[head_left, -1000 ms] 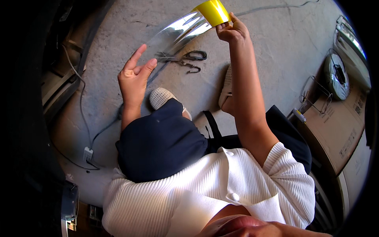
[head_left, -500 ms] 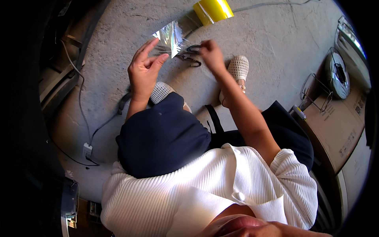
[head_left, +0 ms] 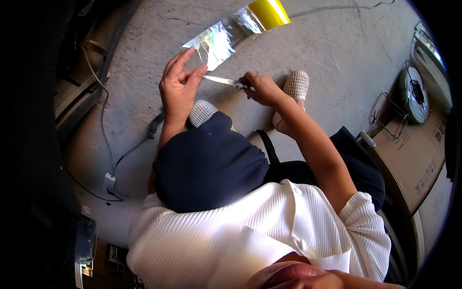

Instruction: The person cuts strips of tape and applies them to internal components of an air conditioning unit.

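My left hand (head_left: 178,89) pinches the loose end of a clear tape strip (head_left: 219,41) that runs up to a yellow tape roll (head_left: 268,12) lying on the concrete floor (head_left: 337,53). Scissors (head_left: 226,81) are gripped in my right hand (head_left: 259,88), their blades pointing left at the tape just under my left fingers. The blades look nearly closed beside the strip. The scissor handles are hidden inside my right fist.
My knees in dark trousers (head_left: 211,164) and two white mesh shoes (head_left: 296,86) sit below the hands. A grey cable with a plug (head_left: 109,180) trails at the left. A cardboard box (head_left: 414,154) and a wire spool (head_left: 413,94) stand at the right.
My right hand let go of the yellow roll, dropped to the floor, took up the scissors and brought them to the tape. My left hand closed on the strip's end.
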Demonstrator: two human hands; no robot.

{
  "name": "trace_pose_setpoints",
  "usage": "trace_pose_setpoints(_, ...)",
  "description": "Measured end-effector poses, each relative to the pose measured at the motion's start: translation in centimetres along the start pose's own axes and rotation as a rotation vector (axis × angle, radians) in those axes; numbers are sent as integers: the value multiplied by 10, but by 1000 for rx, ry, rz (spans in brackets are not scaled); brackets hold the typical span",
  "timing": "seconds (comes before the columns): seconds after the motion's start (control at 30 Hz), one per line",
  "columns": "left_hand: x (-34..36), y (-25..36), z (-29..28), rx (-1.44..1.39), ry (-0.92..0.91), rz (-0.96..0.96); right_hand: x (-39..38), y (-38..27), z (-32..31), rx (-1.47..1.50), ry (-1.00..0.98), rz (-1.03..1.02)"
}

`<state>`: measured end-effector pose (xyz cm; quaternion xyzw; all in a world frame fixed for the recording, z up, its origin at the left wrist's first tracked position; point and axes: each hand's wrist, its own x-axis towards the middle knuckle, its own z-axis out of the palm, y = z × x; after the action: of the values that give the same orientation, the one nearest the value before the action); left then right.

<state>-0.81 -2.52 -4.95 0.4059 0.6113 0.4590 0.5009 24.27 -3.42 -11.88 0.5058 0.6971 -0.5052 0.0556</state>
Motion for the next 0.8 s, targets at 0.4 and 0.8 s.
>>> trace_pose_setpoints(0.4, 6, -6, -6, -11, 32, -149, -83, -47, -17, 850, -334, 226)
trace_pose_setpoints(0.8, -3, 2, -10, -133, 40, -289, -45, -89, -37, 1219, -249, 345)
